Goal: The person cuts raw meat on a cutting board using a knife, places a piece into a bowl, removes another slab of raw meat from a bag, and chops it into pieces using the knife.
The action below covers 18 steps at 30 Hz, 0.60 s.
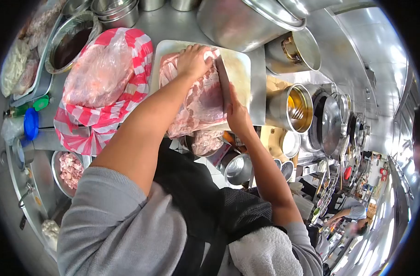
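A large slab of raw meat (198, 103) lies on a white cutting board (241, 69). On the upper part of the slab rests my left hand (194, 62), its fingers curled over the meat near the right edge. My right hand (238, 112) is closed on a knife at the board's lower right. The wide blade of the knife (223, 82) stands along the right side of the slab, against the meat. The handle is hidden in my hand.
Left of the board, a red-and-white bag (143, 46) holds wrapped meat. A bowl of meat pieces (71, 169) stands lower left. Large pots (247, 23) and a container of yellow liquid (290, 108) stand right. A person (352, 212) is far off at lower right.
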Available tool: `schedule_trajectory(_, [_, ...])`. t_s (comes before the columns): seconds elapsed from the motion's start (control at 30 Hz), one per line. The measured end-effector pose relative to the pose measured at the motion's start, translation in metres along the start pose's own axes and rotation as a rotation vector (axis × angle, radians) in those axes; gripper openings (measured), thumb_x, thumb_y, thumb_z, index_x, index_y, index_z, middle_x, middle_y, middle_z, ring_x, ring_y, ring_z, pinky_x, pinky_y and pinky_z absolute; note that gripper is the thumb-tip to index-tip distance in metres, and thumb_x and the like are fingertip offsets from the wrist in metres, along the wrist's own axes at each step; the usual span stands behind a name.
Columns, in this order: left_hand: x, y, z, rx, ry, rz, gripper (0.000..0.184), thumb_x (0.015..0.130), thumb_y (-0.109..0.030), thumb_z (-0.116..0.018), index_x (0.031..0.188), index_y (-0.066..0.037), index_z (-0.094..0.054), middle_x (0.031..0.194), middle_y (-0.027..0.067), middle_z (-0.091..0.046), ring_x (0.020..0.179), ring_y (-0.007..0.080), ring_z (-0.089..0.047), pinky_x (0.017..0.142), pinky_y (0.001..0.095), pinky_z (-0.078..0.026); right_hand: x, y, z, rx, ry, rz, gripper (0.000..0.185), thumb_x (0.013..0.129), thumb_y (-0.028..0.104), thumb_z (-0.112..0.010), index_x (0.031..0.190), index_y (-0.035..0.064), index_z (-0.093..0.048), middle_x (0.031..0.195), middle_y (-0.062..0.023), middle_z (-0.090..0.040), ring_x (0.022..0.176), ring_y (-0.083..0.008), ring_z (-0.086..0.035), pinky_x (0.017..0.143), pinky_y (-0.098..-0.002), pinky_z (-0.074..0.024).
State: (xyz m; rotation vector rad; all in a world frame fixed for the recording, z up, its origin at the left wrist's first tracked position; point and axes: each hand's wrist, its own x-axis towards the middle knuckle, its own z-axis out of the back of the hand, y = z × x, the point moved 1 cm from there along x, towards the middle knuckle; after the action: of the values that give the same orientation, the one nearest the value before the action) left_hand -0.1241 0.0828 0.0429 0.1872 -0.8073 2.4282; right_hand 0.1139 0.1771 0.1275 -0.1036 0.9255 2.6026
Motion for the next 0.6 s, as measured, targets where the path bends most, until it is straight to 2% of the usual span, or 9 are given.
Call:
schedule_trajectory(0.13, [-0.001,-0.002,-0.001,-0.035,0.036,0.001,0.044,0.093,-0.040,-0.070,0.131,-0.017,-0.074,0.132,0.0070,-0.071,0.128,0.0289,-0.063,0.109,0.0494,-0.048,-0.065,-0.010,0.002,-0.058,0.114,-0.154,0.084,0.103,-0.001,-0.049,0.177,0.0196,-0.016,0.128,-0.0388,-0.067,0.096,-0.0558,-0.073,0.084,-0.0603,-0.0549])
schedule_trajectory(0.2, [0.001,0.003,-0.001,-0.017,0.026,0.019,0.044,0.093,-0.039,-0.071,0.130,-0.017,-0.074,0.131,0.0070,-0.071,0.127,0.0292,-0.063,0.109,0.0493,-0.048,-0.085,-0.033,-0.016,-0.054,0.045,-0.129,0.085,0.103,-0.002,-0.048,0.178,0.0202,-0.015,0.126,-0.0384,-0.069,0.091,-0.0550,-0.074,0.079,-0.0556,-0.0584])
schedule_trajectory(0.23, [0.003,0.004,-0.001,-0.056,0.005,0.014,0.043,0.092,-0.038,-0.072,0.129,-0.017,-0.074,0.130,0.0071,-0.072,0.126,0.0298,-0.063,0.108,0.0494,-0.049,-0.071,-0.028,-0.023,-0.046,0.170,-0.288,0.086,0.101,-0.004,-0.047,0.178,0.0197,-0.015,0.140,-0.0364,-0.065,0.109,-0.0552,-0.072,0.092,-0.0528,-0.0580])
schedule_trajectory(0.3, [0.002,0.001,-0.007,-0.100,-0.030,-0.002,0.041,0.091,-0.037,-0.075,0.126,-0.016,-0.076,0.127,0.0079,-0.074,0.123,0.0317,-0.065,0.106,0.0495,-0.050,-0.021,-0.034,-0.050,0.080,-0.124,0.011,0.087,0.100,-0.004,-0.046,0.178,0.0174,-0.012,0.155,-0.0379,-0.052,0.131,-0.0551,-0.061,0.109,-0.0553,-0.0484])
schedule_trajectory(0.33, [0.002,0.002,-0.009,-0.096,-0.043,0.010,0.040,0.091,-0.037,-0.075,0.125,-0.016,-0.076,0.127,0.0085,-0.075,0.122,0.0315,-0.066,0.106,0.0490,-0.050,0.007,-0.045,-0.062,0.007,-0.115,-0.031,0.085,0.102,-0.003,-0.047,0.177,0.0169,-0.013,0.141,-0.0411,-0.060,0.114,-0.0568,-0.068,0.099,-0.0565,-0.0532])
schedule_trajectory(0.4, [0.002,0.002,-0.005,-0.101,-0.055,-0.021,0.040,0.091,-0.036,-0.075,0.125,-0.016,-0.076,0.127,0.0084,-0.075,0.122,0.0312,-0.067,0.106,0.0485,-0.050,0.016,-0.023,-0.046,-0.074,-0.036,-0.132,0.084,0.102,-0.001,-0.048,0.177,0.0175,-0.014,0.124,-0.0402,-0.068,0.098,-0.0574,-0.071,0.089,-0.0588,-0.0556])
schedule_trajectory(0.43, [0.009,0.001,-0.002,-0.092,-0.066,-0.053,0.040,0.091,-0.036,-0.075,0.125,-0.016,-0.076,0.127,0.0084,-0.075,0.122,0.0312,-0.067,0.106,0.0485,-0.050,0.017,-0.030,-0.048,-0.059,-0.067,-0.126,0.084,0.102,-0.001,-0.048,0.177,0.0175,-0.014,0.124,-0.0402,-0.068,0.098,-0.0574,-0.071,0.089,-0.0588,-0.0556])
schedule_trajectory(0.5, [0.005,-0.002,-0.003,-0.043,-0.022,-0.001,0.041,0.091,-0.036,-0.075,0.126,-0.015,-0.075,0.130,0.0082,-0.074,0.125,0.0312,-0.066,0.107,0.0481,-0.050,0.009,-0.050,-0.057,-0.029,-0.172,0.051,0.083,0.103,-0.001,-0.047,0.177,0.0186,-0.014,0.104,-0.0391,-0.071,0.084,-0.0575,-0.071,0.079,-0.0608,-0.0552])
schedule_trajectory(0.6, [0.003,-0.003,-0.005,-0.043,-0.043,-0.025,0.043,0.091,-0.036,-0.074,0.128,-0.015,-0.075,0.133,0.0086,-0.073,0.127,0.0314,-0.065,0.108,0.0484,-0.049,-0.026,-0.053,-0.050,0.039,-0.134,0.043,0.088,0.098,-0.003,-0.047,0.177,0.0185,-0.014,0.091,-0.0403,-0.070,0.083,-0.0570,-0.071,0.076,-0.0625,-0.0535])
